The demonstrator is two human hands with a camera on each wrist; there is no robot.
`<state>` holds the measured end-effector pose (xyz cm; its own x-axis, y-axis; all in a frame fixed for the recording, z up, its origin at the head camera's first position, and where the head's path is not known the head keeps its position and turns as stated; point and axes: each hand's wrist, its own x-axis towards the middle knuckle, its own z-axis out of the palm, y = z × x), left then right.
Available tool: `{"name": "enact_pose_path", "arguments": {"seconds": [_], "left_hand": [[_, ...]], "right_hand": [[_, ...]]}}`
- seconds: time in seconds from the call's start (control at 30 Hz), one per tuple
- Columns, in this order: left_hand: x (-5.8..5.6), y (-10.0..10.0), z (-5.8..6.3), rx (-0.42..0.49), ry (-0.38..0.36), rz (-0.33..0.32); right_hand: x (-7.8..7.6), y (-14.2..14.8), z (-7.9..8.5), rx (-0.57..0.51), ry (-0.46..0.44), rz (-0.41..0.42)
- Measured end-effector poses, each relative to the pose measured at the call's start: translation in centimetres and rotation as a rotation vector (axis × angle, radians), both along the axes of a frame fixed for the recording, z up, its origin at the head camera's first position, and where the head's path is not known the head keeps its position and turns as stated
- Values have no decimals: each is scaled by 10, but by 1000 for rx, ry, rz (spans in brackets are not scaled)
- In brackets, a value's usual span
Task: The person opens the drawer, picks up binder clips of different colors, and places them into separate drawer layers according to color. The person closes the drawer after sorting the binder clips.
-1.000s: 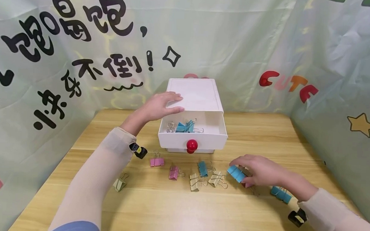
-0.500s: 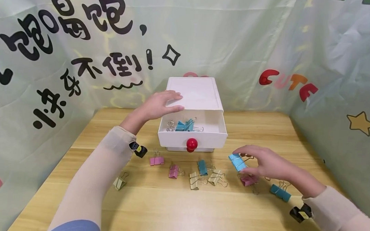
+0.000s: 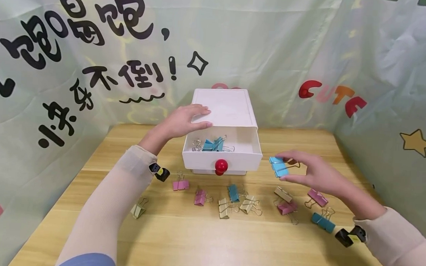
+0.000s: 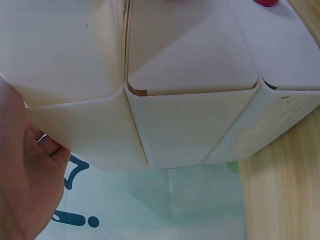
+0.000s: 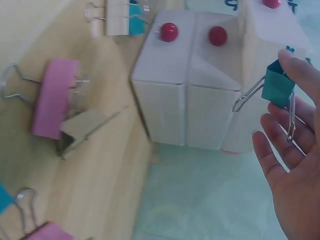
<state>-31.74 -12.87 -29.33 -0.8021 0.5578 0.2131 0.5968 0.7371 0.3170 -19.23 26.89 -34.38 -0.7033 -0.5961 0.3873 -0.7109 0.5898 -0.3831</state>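
Note:
My right hand (image 3: 312,173) pinches a blue binder clip (image 3: 278,167) between thumb and fingers, above the table and right of the white drawer box (image 3: 225,105). In the right wrist view the clip (image 5: 278,85) has its wire handles spread. My left hand (image 3: 186,122) rests on the box's top left edge; the left wrist view shows that hand (image 4: 32,165) against the box, its fingertips partly hidden. The top drawer (image 3: 201,161), with a red knob (image 3: 221,166), is pulled out. Blue binder clips (image 3: 213,145) lie inside it, beside silver wire handles.
Pink clips (image 3: 180,185), cream clips (image 3: 224,209) and blue clips (image 3: 233,193) lie scattered on the wooden table (image 3: 208,244) before the box. More clips, including a blue one (image 3: 323,222), lie under the right forearm. A printed cloth (image 3: 273,52) hangs behind.
My right hand has lifted the blue binder clip off the table, moving it up and toward the back. Cream and pink clips beneath have come into view. The left hand stays on the box.

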Motion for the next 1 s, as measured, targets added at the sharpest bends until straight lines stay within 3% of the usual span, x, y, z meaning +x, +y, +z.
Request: {"name": "enact_pose_path", "arguments": {"seconds": [0.2, 0.4, 0.6, 1.0], "left_hand": [[0, -1, 0, -1, 3, 3], [0, -2, 1, 1, 1, 2], [1, -2, 1, -1, 0, 3], [0, -1, -2, 9, 1, 7]], "right_hand": [[-5, -6, 21, -41, 52, -38], [-8, -18, 41, -82, 44, -59], [-11, -35, 60, -51, 38, -103], [-24, -69, 76, -32, -56, -141]]}}
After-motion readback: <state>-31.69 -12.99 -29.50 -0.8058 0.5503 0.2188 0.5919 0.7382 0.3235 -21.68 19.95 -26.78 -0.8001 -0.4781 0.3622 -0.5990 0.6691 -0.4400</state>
